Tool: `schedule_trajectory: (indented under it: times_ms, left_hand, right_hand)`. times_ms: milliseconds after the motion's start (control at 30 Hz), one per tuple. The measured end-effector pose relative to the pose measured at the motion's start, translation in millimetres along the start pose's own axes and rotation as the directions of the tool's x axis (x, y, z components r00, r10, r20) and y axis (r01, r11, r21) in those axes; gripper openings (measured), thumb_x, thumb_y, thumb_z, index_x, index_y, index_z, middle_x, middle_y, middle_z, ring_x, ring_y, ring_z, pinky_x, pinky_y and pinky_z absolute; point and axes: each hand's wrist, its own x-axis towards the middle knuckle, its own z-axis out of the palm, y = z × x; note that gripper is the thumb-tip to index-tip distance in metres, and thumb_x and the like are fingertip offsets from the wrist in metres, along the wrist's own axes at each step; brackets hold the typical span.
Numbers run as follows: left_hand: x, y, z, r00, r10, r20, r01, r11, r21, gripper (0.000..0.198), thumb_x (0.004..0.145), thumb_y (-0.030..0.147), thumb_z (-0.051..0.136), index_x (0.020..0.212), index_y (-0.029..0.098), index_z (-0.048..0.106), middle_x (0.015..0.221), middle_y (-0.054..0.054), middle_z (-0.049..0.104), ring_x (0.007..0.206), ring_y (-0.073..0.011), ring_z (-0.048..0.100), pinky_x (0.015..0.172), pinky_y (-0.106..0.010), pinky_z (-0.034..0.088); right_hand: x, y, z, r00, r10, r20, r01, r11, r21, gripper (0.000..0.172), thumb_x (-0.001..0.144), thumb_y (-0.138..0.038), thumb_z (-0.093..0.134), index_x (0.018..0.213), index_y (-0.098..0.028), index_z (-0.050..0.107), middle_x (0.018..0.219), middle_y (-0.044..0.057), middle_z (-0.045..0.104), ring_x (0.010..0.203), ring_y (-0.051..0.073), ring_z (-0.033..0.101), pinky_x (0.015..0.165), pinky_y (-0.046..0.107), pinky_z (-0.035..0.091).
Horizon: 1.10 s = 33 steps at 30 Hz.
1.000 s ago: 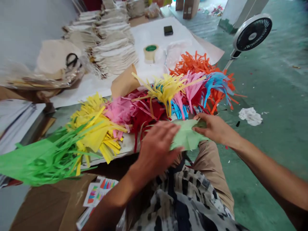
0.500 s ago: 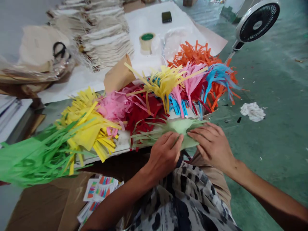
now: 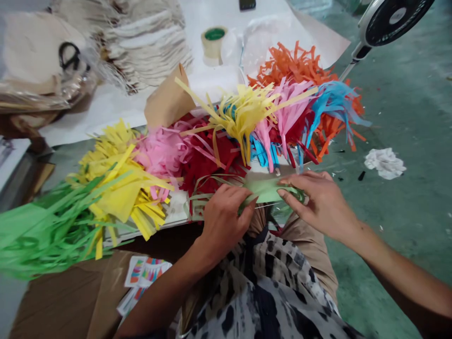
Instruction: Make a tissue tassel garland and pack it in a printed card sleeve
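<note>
A pale green fringed tissue-paper tassel [image 3: 266, 189] stretches between my two hands at the table's front edge. My left hand [image 3: 228, 209] is closed around its left part, and thin strips stick out past the knuckles. With thumb and fingers, my right hand [image 3: 314, 197] pinches the other end, where strips are bunched. Just beyond lie a dark red fringed paper pile [image 3: 208, 162], a pale yellow tassel [image 3: 243, 115], pink tassels [image 3: 291, 108] and a blue tassel [image 3: 326, 106].
Yellow fringed paper [image 3: 122, 188] and green fringed paper [image 3: 45, 230] lie to the left, orange fringe [image 3: 296, 66] at the back. A tape roll [image 3: 213, 44], brown paper [image 3: 169, 99] and black-handled scissors [image 3: 69, 55] are farther off. A fan [image 3: 391, 21] stands right.
The pale green paper has gone from spread wide to gathered narrower and taut. My hands have moved slightly apart, and the camera view has shifted.
</note>
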Motion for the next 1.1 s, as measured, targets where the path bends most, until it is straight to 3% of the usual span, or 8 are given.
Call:
schedule_trajectory:
  times_ms: [100,200,433,633,800,933,1000,1100]
  left_hand:
    - [4.1,-0.7,1.4,1.000,-0.005,-0.029,0.007,0.995,0.098,0.026,0.105,0.031,0.060,0.083,0.020,0.068,0.090,-0.004,0.072,0.089,-0.0225,0.061,0.081,-0.036,0.045]
    - [6.8,-5.5,1.5,0.998,-0.029,-0.059,0.040,0.980,0.193,0.022,0.101,0.030,0.065,0.080,0.021,0.065,0.087,-0.004,0.070,0.086,-0.0226,0.059,0.079,-0.037,0.043]
    - [10.0,-12.6,0.8,0.997,-0.056,-0.047,0.065,0.974,0.219,0.011,0.092,0.029,0.077,0.094,0.022,0.070,0.097,-0.005,0.070,0.094,-0.0260,0.060,0.083,-0.040,0.045]
    - [9.5,-10.5,-1.9,0.996,-0.025,-0.089,0.050,0.957,0.286,0.009,0.095,0.029,0.073,0.090,0.022,0.070,0.097,-0.006,0.071,0.095,-0.0269,0.060,0.080,-0.041,0.040]
    - [8.6,-14.1,-3.5,0.991,-0.049,-0.121,0.092,0.923,0.375,0.014,0.093,0.031,0.073,0.084,0.022,0.068,0.095,-0.007,0.071,0.094,-0.0288,0.060,0.078,-0.043,0.040]
    - [8.2,-9.7,-9.3,0.989,-0.051,-0.137,0.106,0.893,0.438,0.014,0.092,0.027,0.073,0.104,0.021,0.072,0.107,-0.011,0.073,0.102,-0.0335,0.062,0.084,-0.048,0.044]
    - [7.1,-4.0,-11.4,0.988,0.035,-0.152,0.037,0.892,0.450,0.033,0.094,0.022,0.070,0.127,0.021,0.070,0.122,-0.013,0.074,0.113,-0.0352,0.063,0.092,-0.052,0.046]
    - [4.1,3.9,-6.8,0.954,0.293,-0.061,-0.244,0.878,0.412,0.047,0.101,0.016,0.061,0.147,0.023,0.060,0.146,-0.010,0.069,0.138,-0.0315,0.059,0.114,-0.053,0.044]
  right_hand:
    - [1.8,-1.8,6.0,1.000,0.006,-0.005,-0.006,0.997,-0.071,0.014,0.104,-0.033,0.061,0.104,-0.024,0.072,0.094,0.003,0.079,0.095,0.027,0.070,0.080,0.039,0.033]
    - [2.9,-4.5,9.0,0.998,0.053,-0.014,-0.055,0.991,-0.121,0.012,0.101,-0.032,0.064,0.102,-0.024,0.072,0.093,0.005,0.078,0.094,0.028,0.068,0.079,0.038,0.032]
    - [13.6,-11.2,7.0,0.980,0.195,0.029,-0.190,0.975,-0.116,0.017,0.100,-0.035,0.060,0.099,-0.024,0.073,0.090,0.005,0.077,0.093,0.028,0.069,0.078,0.037,0.033]
    - [21.0,-13.1,6.2,0.982,0.182,0.056,-0.158,0.940,-0.301,0.025,0.100,-0.041,0.062,0.086,-0.021,0.070,0.085,0.007,0.075,0.089,0.030,0.067,0.077,0.039,0.029]
    - [26.1,-12.1,3.1,0.979,0.175,0.101,-0.134,0.937,-0.323,0.024,0.100,-0.041,0.064,0.087,-0.021,0.070,0.081,0.005,0.074,0.088,0.029,0.068,0.078,0.041,0.031]
    - [31.5,-9.4,0.5,0.970,0.192,0.152,-0.130,0.929,-0.347,0.026,0.098,-0.044,0.066,0.086,-0.021,0.071,0.082,0.005,0.076,0.088,0.029,0.068,0.076,0.041,0.032]
    - [33.7,-8.4,-0.3,0.967,0.193,0.166,-0.124,0.926,-0.357,0.028,0.098,-0.047,0.066,0.086,-0.022,0.071,0.084,0.006,0.076,0.088,0.030,0.069,0.075,0.040,0.032]
    - [35.1,-8.2,-1.0,0.966,0.194,0.174,-0.122,0.926,-0.357,0.029,0.098,-0.047,0.064,0.086,-0.022,0.072,0.083,0.006,0.077,0.087,0.029,0.068,0.073,0.040,0.032]
